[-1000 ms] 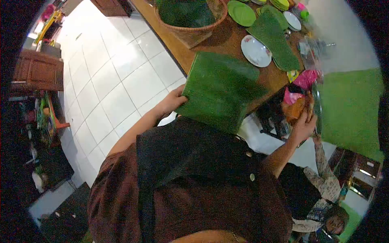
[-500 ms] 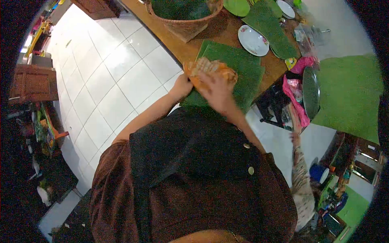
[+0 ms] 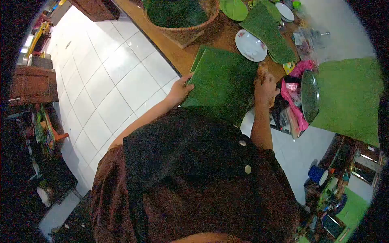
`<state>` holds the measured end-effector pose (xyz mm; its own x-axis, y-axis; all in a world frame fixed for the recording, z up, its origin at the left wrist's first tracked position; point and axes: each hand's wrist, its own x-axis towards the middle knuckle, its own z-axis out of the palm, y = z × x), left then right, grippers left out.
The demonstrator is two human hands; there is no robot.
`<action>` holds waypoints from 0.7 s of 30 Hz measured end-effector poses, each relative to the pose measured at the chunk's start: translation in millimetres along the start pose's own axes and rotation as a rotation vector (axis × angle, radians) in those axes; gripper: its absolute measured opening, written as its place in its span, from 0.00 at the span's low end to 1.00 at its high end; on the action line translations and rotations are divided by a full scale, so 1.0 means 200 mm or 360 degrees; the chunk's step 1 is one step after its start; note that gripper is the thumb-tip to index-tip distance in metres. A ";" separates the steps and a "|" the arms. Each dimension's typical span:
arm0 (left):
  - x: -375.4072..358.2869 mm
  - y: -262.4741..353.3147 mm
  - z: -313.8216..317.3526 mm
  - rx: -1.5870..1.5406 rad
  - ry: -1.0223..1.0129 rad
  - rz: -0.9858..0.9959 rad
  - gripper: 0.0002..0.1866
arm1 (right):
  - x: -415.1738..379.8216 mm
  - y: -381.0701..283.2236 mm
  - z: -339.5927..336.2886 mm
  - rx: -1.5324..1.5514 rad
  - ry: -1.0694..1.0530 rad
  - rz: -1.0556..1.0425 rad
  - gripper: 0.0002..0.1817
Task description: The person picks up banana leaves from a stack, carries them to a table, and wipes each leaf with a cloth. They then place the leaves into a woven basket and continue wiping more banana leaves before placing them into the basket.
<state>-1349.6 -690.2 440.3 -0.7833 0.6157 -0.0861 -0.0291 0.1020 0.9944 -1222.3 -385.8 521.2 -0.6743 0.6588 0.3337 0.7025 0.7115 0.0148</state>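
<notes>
Left hand (image 3: 179,92) pinches the left edge of the broad, flat green leaf sheets (image 3: 221,81), thumb on top; sheets lie over the near end of the brown wooden table (image 3: 162,45). Right hand (image 3: 265,91), well apart, clutches a crumpled orange-brown cloth (image 3: 262,70) by their right edge; contact unclear. Probably mid-wipe; another pass calls for a steady left pinch, cloth pressed flat. Beyond: white floral ceramic bowl (image 3: 251,45), round woven basket (image 3: 184,35).

Left hand (image 3: 180,91) pinching, right hand (image 3: 266,90) curled (palm hidden).

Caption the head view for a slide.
Left hand gripping the leaves, cloth in the right hand, basket beyond.
</notes>
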 end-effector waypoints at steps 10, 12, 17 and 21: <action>0.08 0.44 0.01 0.2122 -0.0089 0.0634 0.24 | -0.23 -0.74 -0.19 0.0513 -0.0395 -0.0924 0.23; 0.10 0.42 0.00 0.2151 -0.0061 0.0632 0.23 | -0.17 -0.69 -0.15 0.0375 -0.0288 -0.0966 0.22; 0.08 0.41 0.00 0.2188 -0.0024 0.0620 0.23 | -0.13 -0.53 -0.07 0.0360 -0.0203 -0.0869 0.19; 0.08 0.43 0.01 0.2193 -0.0118 0.0501 0.23 | -0.14 -0.64 -0.07 0.0419 -0.0143 -0.1107 0.18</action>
<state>-1363.2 -670.5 523.8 -0.6078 0.7902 0.0787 0.7926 0.5978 0.1198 -1290.6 -498.4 523.9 -0.9668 0.0448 0.2514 0.0370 0.9987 -0.0356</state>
